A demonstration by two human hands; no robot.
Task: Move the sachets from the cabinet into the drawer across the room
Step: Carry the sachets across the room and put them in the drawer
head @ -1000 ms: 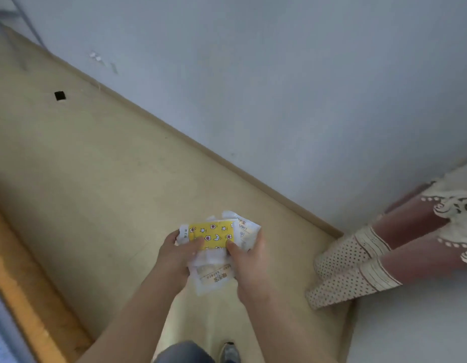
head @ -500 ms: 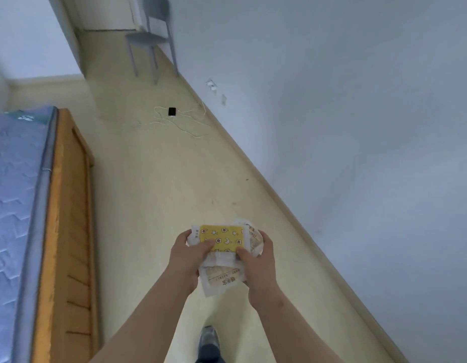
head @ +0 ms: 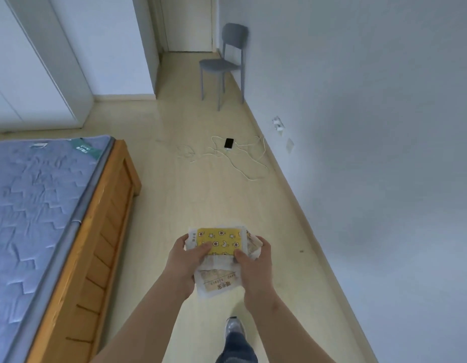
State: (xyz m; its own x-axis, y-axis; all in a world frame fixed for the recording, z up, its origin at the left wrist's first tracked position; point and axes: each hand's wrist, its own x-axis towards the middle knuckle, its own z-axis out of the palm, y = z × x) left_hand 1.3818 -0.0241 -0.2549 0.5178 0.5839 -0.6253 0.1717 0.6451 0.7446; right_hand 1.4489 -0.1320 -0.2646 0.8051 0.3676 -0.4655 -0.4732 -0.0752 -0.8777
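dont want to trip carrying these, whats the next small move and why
Probably one step forward, bearing slightly toward the bed frame. The left hand and right hand both grip the sachets, no drawer is in view yet, and a loose white cable with a phone lies on the floor ahead by the wall.

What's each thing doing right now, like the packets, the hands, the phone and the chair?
Sachets: stacked, held in both hands.
Left hand: grips the stack, thumb on top.
Right hand: grips the stack, thumb on top.
Phone: lying flat on the floor.
Chair: upright by the wall.
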